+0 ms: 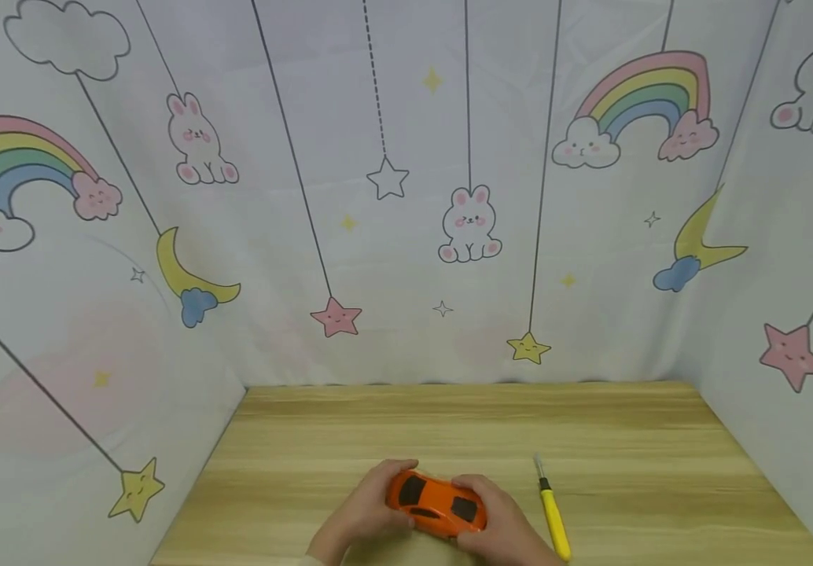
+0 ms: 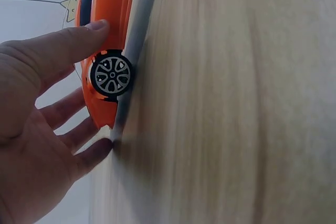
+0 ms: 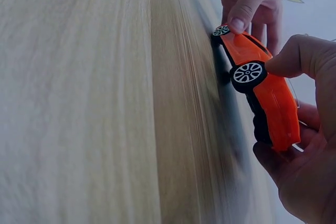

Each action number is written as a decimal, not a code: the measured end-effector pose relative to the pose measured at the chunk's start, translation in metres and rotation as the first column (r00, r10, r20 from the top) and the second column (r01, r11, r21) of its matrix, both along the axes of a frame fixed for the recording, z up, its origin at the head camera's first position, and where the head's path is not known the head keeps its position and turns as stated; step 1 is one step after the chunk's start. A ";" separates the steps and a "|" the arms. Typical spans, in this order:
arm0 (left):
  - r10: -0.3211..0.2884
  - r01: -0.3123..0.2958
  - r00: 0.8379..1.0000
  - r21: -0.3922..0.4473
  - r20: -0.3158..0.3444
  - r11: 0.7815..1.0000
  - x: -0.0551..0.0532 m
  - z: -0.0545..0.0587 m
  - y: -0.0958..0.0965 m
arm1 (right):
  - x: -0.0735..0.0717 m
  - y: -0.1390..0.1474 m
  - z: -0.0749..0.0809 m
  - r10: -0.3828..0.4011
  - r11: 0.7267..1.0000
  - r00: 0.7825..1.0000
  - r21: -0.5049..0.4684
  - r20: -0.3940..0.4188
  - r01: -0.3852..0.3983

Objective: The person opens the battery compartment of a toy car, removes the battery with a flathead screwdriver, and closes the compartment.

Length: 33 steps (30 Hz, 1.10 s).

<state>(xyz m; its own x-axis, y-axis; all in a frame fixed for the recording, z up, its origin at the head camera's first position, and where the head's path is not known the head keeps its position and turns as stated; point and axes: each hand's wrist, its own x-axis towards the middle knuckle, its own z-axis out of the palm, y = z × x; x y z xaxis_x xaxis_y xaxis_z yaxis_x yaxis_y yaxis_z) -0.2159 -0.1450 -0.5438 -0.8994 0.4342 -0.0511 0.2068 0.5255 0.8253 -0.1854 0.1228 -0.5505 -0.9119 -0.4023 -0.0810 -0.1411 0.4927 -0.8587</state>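
An orange toy car (image 1: 438,503) with black windows is held between both hands, low over the wooden table. My left hand (image 1: 373,505) grips one end, its thumb on the car's side near a spoked wheel (image 2: 111,75) in the left wrist view. The other end is in my right hand (image 1: 498,519). In the right wrist view, the right thumb presses just above a wheel (image 3: 248,75), and the fingers go round the far side. The car's dark underside (image 3: 260,121) shows there, close over the table. To the right of the right hand lies a yellow-handled screwdriver (image 1: 553,519).
The wood-grain table (image 1: 470,417) runs back to a white cloth backdrop (image 1: 406,259) printed with rabbits, stars and rainbows. Cloth walls of the same kind stand at the left (image 1: 45,330) and the right (image 1: 789,267).
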 end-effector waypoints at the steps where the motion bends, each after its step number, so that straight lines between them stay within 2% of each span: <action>1: 0.001 -0.001 1.000 0.002 0.010 1.000 0.000 0.000 0.000 | 0.000 0.001 0.000 0.004 1.000 1.000 -0.004 0.003 -0.004; 9: 0.003 -0.002 0.998 -0.009 0.063 1.000 -0.003 -0.001 -0.004 | -0.002 0.005 -0.001 0.007 0.998 0.996 -0.056 0.090 -0.001; 13: -0.007 0.008 0.998 -0.012 0.057 1.000 -0.003 0.000 -0.005 | -0.001 0.006 -0.003 -0.003 0.996 0.995 -0.091 0.105 0.013; 18: 0.003 -0.003 0.999 -0.004 0.038 1.000 -0.003 0.001 -0.005 | -0.003 0.009 -0.006 -0.019 0.987 0.996 -0.155 0.089 0.032; 24: 0.022 -0.025 0.998 0.049 0.063 0.999 -0.002 -0.001 -0.008 | -0.004 0.012 -0.007 -0.015 0.977 0.997 -0.213 0.075 0.031; 27: 0.025 -0.030 0.997 0.072 0.073 0.997 -0.001 -0.002 -0.009 | -0.004 0.012 -0.008 -0.004 0.979 0.999 -0.205 0.052 0.015; 33: 0.045 -0.053 0.995 0.086 0.086 0.995 0.002 -0.001 -0.006 | -0.001 0.011 -0.009 0.020 0.993 0.999 -0.116 -0.027 -0.023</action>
<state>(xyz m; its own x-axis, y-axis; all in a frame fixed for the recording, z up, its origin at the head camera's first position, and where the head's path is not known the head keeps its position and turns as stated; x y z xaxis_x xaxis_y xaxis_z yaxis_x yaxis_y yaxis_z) -0.2144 -0.1512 -0.5446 -0.9138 0.3959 -0.0908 0.1105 0.4576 0.8823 -0.1865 0.1340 -0.5596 -0.9040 -0.4275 -0.0087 -0.1739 0.3861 -0.9059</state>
